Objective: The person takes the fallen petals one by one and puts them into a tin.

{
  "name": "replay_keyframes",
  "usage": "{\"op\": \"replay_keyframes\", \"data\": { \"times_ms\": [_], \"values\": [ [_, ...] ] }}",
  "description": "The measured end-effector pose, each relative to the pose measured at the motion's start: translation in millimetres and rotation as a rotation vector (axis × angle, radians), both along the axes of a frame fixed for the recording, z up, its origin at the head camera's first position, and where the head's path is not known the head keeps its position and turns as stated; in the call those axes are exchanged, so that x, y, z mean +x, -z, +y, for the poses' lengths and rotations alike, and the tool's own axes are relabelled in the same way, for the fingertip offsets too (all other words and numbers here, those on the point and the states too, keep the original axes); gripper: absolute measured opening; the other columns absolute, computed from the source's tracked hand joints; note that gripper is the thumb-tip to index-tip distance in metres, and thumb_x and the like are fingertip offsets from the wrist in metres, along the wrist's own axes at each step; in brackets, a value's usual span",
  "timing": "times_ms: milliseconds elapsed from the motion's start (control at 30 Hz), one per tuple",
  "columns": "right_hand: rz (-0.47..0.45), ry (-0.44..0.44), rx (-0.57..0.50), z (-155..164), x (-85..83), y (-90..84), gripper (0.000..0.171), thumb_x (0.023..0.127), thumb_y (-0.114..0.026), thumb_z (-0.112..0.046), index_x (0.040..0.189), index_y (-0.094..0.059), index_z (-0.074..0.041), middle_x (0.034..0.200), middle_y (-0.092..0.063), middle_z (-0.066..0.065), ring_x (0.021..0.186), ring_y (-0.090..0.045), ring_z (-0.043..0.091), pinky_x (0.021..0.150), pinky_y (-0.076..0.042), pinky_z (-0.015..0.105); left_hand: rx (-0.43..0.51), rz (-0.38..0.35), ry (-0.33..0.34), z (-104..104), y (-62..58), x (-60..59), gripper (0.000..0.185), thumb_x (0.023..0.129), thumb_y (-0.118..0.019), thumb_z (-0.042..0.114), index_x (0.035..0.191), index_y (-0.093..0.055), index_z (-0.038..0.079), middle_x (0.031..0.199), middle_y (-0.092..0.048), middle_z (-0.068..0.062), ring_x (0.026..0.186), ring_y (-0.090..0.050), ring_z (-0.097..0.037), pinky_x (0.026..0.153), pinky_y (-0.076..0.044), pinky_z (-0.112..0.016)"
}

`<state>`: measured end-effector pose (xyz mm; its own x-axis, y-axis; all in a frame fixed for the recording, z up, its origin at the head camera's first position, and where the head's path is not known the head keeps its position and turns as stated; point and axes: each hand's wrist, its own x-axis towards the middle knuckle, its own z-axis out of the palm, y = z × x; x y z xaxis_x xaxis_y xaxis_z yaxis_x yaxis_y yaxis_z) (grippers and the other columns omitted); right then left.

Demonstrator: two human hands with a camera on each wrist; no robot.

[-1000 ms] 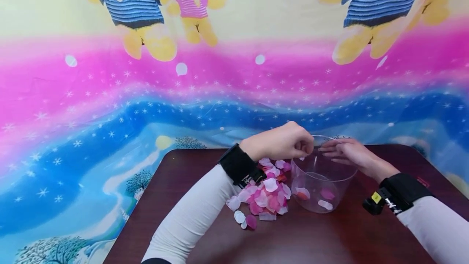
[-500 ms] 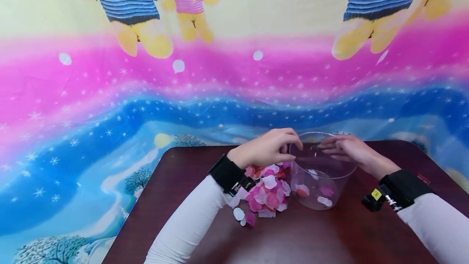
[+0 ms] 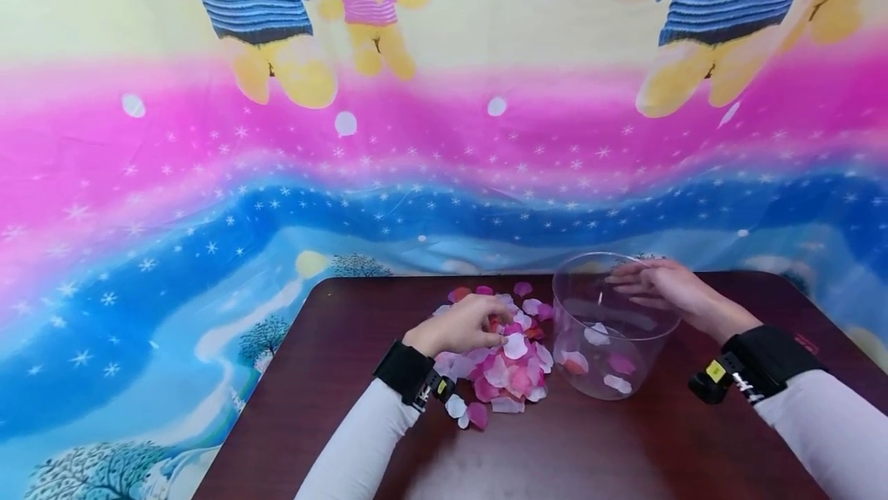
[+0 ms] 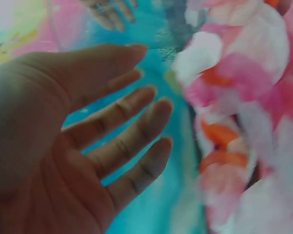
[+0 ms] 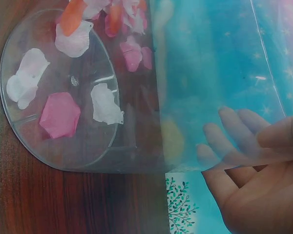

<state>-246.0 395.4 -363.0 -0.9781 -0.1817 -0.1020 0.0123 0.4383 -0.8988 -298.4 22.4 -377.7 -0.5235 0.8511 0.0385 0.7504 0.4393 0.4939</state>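
Observation:
In the head view, my left hand hovers low over a heap of artificial flower petals, pink, white and red. Its fingers reach toward the heap's top; contact there is hard to tell. The left wrist view shows this hand with fingers spread and nothing held, petals close by. My right hand lies against the far right side of a clear plastic bucket, fingers straight. Through its wall the right wrist view shows those fingers. Several petals, including a pink one, appear at the bucket's bottom.
Heap and bucket stand side by side on a dark reddish-brown table. A few petals lie loose at the heap's near edge. Behind the table hangs a colourful printed backdrop.
My left hand has moved from the bucket's rim down and left to the petal heap, its fingers loosening. One more white petal shows inside the bucket. The right hand stays in place.

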Motion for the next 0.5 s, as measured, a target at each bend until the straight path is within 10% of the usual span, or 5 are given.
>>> {"op": "replay_keyframes", "data": {
  "times_ms": [267, 500],
  "values": [
    [-0.019, 0.011, -0.008, -4.1, -2.0, 2.1, 0.054, 0.102, -0.026, -0.002, 0.154, -0.036, 0.005, 0.152, -0.047, 0.026, 0.139, -0.046, 0.045, 0.111, -0.040, 0.056, -0.055, 0.015, -0.057, 9.4, 24.3, -4.6, 0.020, 0.094, -0.076, 0.016, 0.112, -0.075, 0.009, 0.099, -0.072, -0.001, 0.087, -0.063, -0.009, 0.078, -0.052, -0.018],
    [-0.025, 0.029, -0.003, 0.0, -3.5, 0.4, 0.053, 0.103, -0.027, -0.003, 0.154, -0.038, 0.004, 0.153, -0.047, 0.026, 0.139, -0.046, 0.044, 0.111, -0.041, 0.055, -0.010, 0.008, -0.027, 9.3, 12.5, -6.9, 0.005, 0.096, -0.072, 0.009, 0.099, -0.076, 0.008, 0.091, -0.072, 0.001, 0.083, -0.065, -0.005, 0.078, -0.054, -0.019]
  ]
}}
